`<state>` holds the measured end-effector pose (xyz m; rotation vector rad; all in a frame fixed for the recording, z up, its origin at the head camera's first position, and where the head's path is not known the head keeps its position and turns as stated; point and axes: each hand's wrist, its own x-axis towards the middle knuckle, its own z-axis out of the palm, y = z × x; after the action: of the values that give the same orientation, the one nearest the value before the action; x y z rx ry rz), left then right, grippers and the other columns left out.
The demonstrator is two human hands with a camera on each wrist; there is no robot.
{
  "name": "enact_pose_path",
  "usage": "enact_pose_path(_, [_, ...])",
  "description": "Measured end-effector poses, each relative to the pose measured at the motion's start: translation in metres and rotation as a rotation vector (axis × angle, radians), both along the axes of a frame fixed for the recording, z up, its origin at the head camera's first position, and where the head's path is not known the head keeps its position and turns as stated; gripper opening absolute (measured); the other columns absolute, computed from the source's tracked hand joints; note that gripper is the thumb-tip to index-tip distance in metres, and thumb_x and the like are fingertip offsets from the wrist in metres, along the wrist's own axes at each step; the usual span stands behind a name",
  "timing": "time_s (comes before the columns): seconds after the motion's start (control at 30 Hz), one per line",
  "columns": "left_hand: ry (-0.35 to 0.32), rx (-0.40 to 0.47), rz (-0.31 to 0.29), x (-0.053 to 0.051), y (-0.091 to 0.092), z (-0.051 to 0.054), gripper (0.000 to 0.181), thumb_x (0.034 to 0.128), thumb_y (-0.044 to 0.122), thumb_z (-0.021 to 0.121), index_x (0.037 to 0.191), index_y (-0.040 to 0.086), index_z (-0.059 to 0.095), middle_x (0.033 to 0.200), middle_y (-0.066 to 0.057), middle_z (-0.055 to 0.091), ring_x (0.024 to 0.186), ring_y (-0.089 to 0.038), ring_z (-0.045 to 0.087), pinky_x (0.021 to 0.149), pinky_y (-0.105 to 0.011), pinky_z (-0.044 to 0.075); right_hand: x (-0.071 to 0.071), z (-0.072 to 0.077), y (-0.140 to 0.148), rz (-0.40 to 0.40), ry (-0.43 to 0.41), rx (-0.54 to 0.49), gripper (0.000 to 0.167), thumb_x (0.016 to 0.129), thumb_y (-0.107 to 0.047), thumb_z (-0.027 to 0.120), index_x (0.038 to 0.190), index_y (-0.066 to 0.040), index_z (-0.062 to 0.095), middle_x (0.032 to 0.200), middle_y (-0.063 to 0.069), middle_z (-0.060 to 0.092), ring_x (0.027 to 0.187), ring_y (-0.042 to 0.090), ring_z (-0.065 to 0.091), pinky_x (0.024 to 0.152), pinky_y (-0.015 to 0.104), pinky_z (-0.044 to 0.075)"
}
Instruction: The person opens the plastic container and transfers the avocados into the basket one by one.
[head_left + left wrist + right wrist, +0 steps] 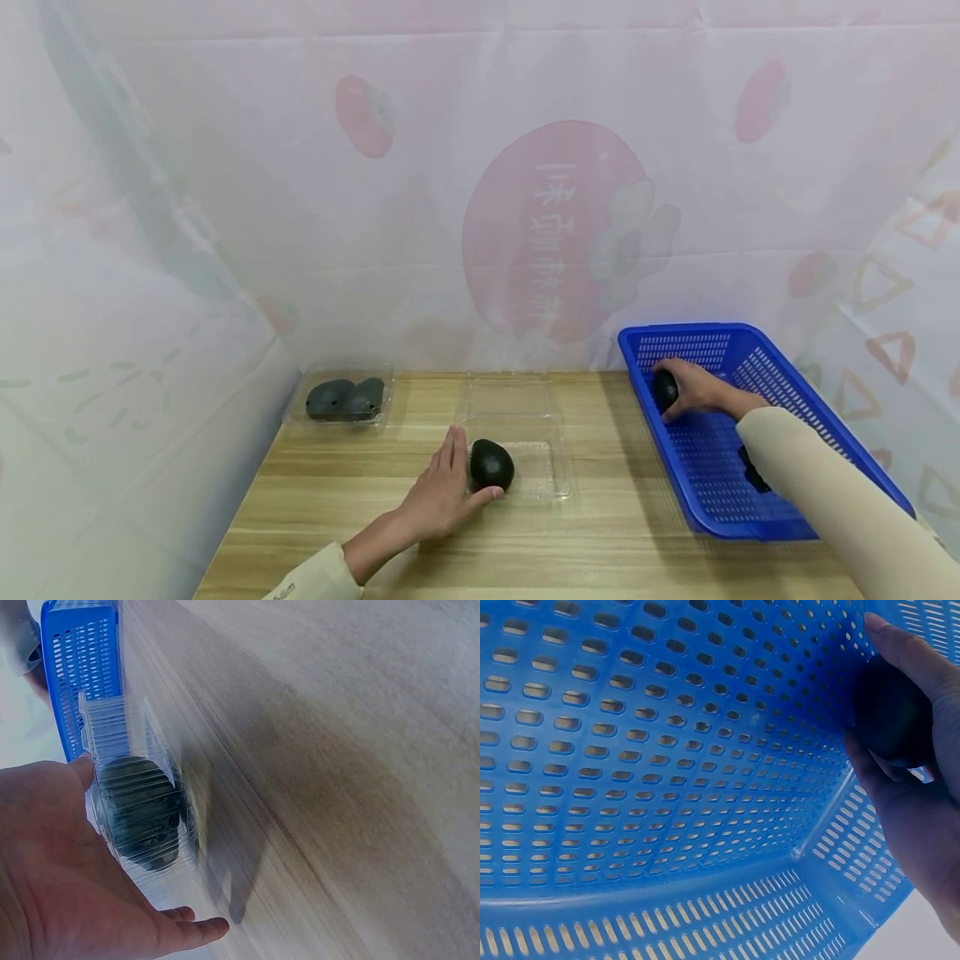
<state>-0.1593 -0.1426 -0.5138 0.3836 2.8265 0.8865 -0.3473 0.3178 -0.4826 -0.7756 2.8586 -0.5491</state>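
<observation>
In the head view, my left hand (pixel 442 492) lies at the left side of an open clear plastic clamshell box (pixel 557 471), fingers straight and thumb along its near edge. One dark green avocado (pixel 492 465) sits in the left part of that box. The left wrist view shows the palm (pixel 67 862) beside the ribbed box wall, with the avocado (pixel 142 810) behind it. My right hand (pixel 697 387) is inside a blue basket (pixel 720 500), gripping another dark avocado (pixel 664 390) near the left wall. Right wrist view: thumb and fingers are around this avocado (pixel 892 712).
At the back left of the wooden table (pixel 300 517) stands another clear box (pixel 390 375) with two avocados (pixel 341 400) inside. A patterned cloth (pixel 375 250) hangs behind and at both sides. Some black object (pixel 752 471) shows in the basket area beside the right sleeve.
</observation>
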Motion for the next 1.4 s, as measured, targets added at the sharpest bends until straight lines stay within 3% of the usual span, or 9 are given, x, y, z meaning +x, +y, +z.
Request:
enact_pose_path(0.27, [0.042, -0.004, -0.013, -0.001, -0.001, 0.000, 0.115, 0.1004, 0.067, 0.059, 0.166, -0.010, 0.003, 0.172, -0.035, 0.002, 0.155, -0.057, 0.018, 0.116, -0.073, 0.030, 0.001, 0.001, 0.000, 0.017, 0.015, 0.006, 0.093, 0.064, -0.022, 0.103, 0.136, 0.013, 0.056, 0.133, 0.035, 0.060, 0.125, 0.056, 0.056, 0.101, 0.068, 0.048])
enact_pose_path(0.63, [0.025, -0.010, 0.002, -0.002, 0.000, -0.003, 0.114, 0.1008, 0.065, 0.060, 0.166, -0.008, 0.003, 0.173, -0.033, 0.001, 0.157, -0.054, 0.016, 0.119, -0.070, 0.029, 0.001, 0.006, 0.000, 0.029, 0.021, 0.018, 0.099, 0.064, -0.026, 0.103, 0.142, 0.012, 0.054, 0.139, 0.037, 0.056, 0.130, 0.059, 0.051, 0.104, 0.071, 0.045])
enact_pose_path(0.87, [0.011, 0.022, -0.019, 0.001, 0.003, 0.010, 0.114, 0.1009, 0.062, 0.063, 0.164, -0.013, 0.005, 0.170, -0.038, 0.005, 0.153, -0.060, 0.021, 0.113, -0.075, 0.032, 0.004, 0.019, 0.005, 0.019, 0.012, 0.013, 0.101, 0.066, -0.025, 0.102, 0.145, 0.012, 0.051, 0.144, 0.039, 0.053, 0.133, 0.061, 0.048, 0.105, 0.073, 0.043])
enact_pose_path(1.1, [0.028, 0.001, -0.024, -0.002, 0.003, -0.001, 0.115, 0.1012, 0.069, 0.055, 0.166, -0.007, 0.000, 0.172, -0.034, 0.001, 0.154, -0.059, 0.018, 0.114, -0.074, 0.031, 0.004, 0.026, 0.013, 0.015, 0.020, 0.008, 0.102, 0.067, -0.026, 0.102, 0.146, 0.013, 0.050, 0.145, 0.041, 0.051, 0.134, 0.063, 0.046, 0.107, 0.074, 0.040])
enact_pose_path(1.4, [0.010, 0.001, -0.019, -0.005, 0.003, -0.002, 0.116, 0.1004, 0.070, 0.056, 0.167, -0.005, -0.002, 0.173, -0.032, -0.001, 0.156, -0.057, 0.017, 0.115, -0.074, 0.031, 0.002, 0.035, 0.022, 0.030, 0.057, 0.000, 0.099, 0.073, -0.031, 0.098, 0.147, 0.014, 0.049, 0.145, 0.042, 0.051, 0.132, 0.061, 0.050, 0.106, 0.072, 0.042])
